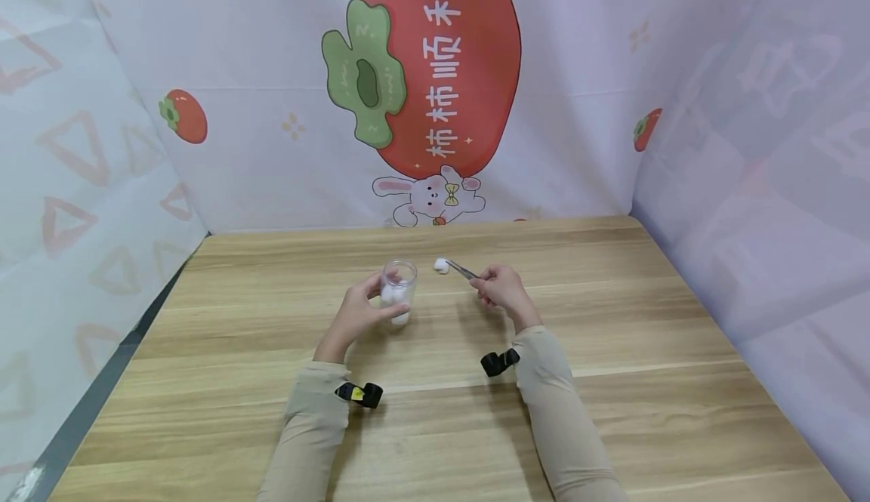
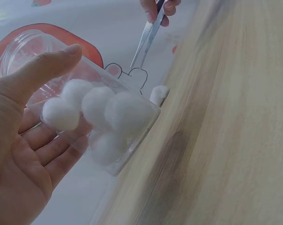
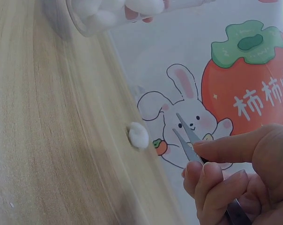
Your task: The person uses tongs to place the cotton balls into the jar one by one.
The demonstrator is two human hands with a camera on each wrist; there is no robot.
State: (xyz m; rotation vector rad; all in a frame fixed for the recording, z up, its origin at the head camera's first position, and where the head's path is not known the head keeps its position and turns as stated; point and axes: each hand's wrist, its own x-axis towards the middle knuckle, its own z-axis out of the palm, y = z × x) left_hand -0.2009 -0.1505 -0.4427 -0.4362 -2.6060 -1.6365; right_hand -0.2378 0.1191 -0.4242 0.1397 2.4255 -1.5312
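Observation:
My left hand (image 1: 359, 312) grips a clear, lidless jar (image 1: 405, 274), its thumb on one side and fingers round the other. Several white cotton balls (image 2: 115, 112) lie in the lower part of the jar, which is lifted off the table. Metal tweezers (image 1: 464, 269) are pinched between the thumb and fingers of my right hand (image 1: 503, 291). Their tips stand apart with nothing between them in the right wrist view. A single cotton ball (image 3: 138, 136) rests on the table, apart from the tweezer tips, and overlaps them in the head view.
The wooden table (image 1: 646, 411) runs back to a white printed cloth (image 1: 272, 162) with persimmon and rabbit drawings. Similar cloth hangs at the left and right sides. A black wrist camera (image 1: 499, 362) sits at each sleeve cuff.

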